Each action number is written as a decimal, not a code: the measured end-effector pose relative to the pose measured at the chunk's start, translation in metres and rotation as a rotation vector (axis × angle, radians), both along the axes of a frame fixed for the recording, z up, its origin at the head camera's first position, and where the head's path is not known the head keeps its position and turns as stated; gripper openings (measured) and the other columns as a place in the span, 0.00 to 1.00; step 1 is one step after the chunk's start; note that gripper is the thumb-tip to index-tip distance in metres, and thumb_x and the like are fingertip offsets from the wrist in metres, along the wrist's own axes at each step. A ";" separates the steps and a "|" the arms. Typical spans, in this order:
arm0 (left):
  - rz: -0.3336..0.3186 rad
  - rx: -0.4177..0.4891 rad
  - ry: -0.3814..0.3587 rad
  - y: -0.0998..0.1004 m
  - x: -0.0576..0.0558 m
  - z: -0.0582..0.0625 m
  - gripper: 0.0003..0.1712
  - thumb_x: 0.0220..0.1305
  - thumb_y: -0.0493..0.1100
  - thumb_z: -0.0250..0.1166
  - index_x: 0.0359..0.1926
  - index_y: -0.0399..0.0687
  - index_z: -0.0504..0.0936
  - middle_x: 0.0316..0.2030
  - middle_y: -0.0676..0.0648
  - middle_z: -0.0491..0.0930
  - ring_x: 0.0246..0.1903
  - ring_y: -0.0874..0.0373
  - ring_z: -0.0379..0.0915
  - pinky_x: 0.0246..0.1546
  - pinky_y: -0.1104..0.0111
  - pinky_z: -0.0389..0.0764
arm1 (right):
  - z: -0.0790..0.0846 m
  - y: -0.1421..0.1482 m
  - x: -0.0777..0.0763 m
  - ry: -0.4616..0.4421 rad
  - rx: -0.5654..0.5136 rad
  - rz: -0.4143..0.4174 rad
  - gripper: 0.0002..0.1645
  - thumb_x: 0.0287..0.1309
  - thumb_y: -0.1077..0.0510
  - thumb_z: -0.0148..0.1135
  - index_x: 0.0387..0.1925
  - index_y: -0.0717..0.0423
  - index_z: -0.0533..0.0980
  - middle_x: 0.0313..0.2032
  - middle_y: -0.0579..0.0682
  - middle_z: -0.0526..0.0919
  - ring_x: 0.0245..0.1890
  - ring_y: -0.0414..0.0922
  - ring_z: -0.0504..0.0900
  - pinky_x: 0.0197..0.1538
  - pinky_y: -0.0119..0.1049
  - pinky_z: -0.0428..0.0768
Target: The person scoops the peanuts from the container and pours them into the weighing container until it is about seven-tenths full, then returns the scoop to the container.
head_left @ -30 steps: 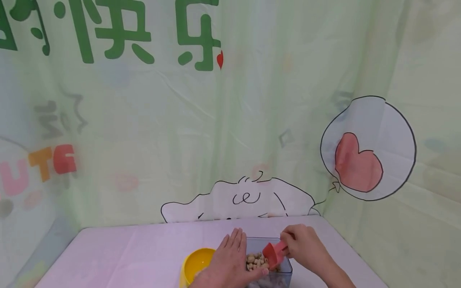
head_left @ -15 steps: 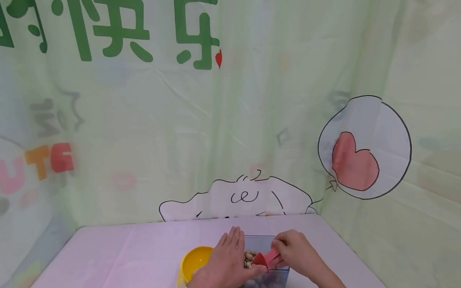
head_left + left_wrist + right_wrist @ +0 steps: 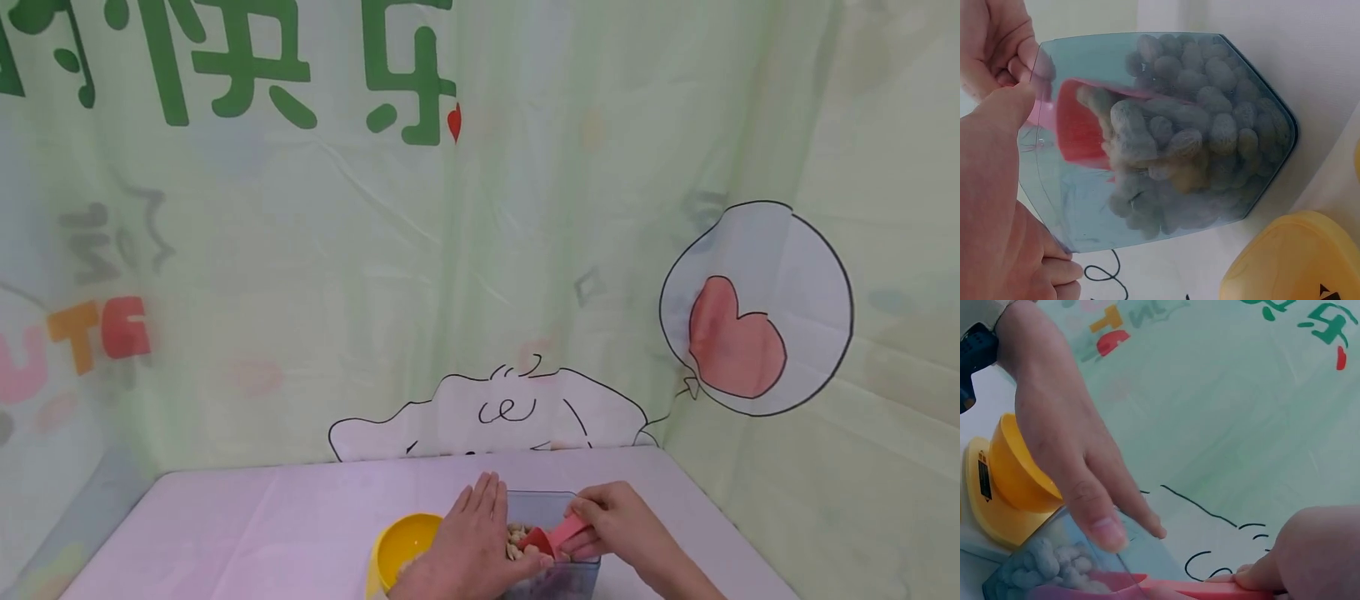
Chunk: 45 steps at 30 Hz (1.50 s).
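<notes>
Unshelled peanuts (image 3: 1213,100) partly fill a clear bluish plastic container (image 3: 536,504) on the table. My left hand (image 3: 476,542) rests along its left side, fingers straight and thumb across the near rim. My right hand (image 3: 622,521) grips the handle of a pink-red scoop (image 3: 567,528) at the container's right side. Through the clear wall in the left wrist view, the scoop (image 3: 1079,134) shows tilted among the peanuts, several of them at its mouth. In the right wrist view, the left thumb and fingers straddle the container's corner, with the scoop's handle (image 3: 1210,589) below.
Left of the container, partly behind my left hand, stands a yellow bowl (image 3: 405,540) on a yellow base (image 3: 988,503) like a kitchen scale. A pale pink cloth (image 3: 262,517) covers the table. Printed green-white curtains (image 3: 300,292) hang along its back and sides.
My right hand has moved slightly left and down, bringing the scoop lower and deeper among the peanuts. My left hand keeps its place on the container.
</notes>
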<state>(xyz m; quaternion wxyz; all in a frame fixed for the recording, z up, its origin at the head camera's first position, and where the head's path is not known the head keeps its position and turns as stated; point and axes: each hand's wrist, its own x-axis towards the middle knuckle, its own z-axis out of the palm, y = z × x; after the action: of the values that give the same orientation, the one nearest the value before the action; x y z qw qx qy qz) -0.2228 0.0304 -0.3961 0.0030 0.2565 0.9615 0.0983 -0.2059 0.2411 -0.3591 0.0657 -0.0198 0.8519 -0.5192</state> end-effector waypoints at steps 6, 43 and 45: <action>0.013 0.016 -0.021 0.000 -0.003 0.000 0.61 0.56 0.84 0.45 0.77 0.47 0.54 0.78 0.48 0.53 0.77 0.51 0.50 0.75 0.53 0.59 | -0.001 -0.001 0.000 0.014 -0.029 0.042 0.14 0.72 0.64 0.50 0.40 0.71 0.80 0.27 0.53 0.87 0.27 0.46 0.88 0.34 0.41 0.88; 0.074 0.046 -0.036 0.008 0.002 -0.001 0.66 0.53 0.88 0.41 0.76 0.42 0.57 0.76 0.43 0.56 0.76 0.50 0.52 0.75 0.52 0.59 | -0.006 0.022 0.002 -0.078 -0.218 0.022 0.20 0.75 0.60 0.45 0.49 0.76 0.75 0.33 0.56 0.88 0.34 0.48 0.90 0.43 0.43 0.88; 0.071 0.050 -0.031 0.007 0.002 -0.001 0.67 0.53 0.88 0.40 0.76 0.42 0.57 0.76 0.43 0.56 0.76 0.50 0.52 0.75 0.52 0.59 | -0.006 0.023 0.002 -0.081 -0.223 0.014 0.20 0.76 0.60 0.45 0.49 0.76 0.75 0.34 0.56 0.88 0.34 0.48 0.90 0.43 0.42 0.88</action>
<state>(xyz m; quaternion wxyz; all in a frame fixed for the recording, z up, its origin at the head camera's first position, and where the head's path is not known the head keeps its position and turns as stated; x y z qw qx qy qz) -0.2206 0.0377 -0.3969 0.0080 0.2205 0.9672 0.1261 -0.2042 0.2643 -0.3652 0.1011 -0.0122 0.7854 -0.6105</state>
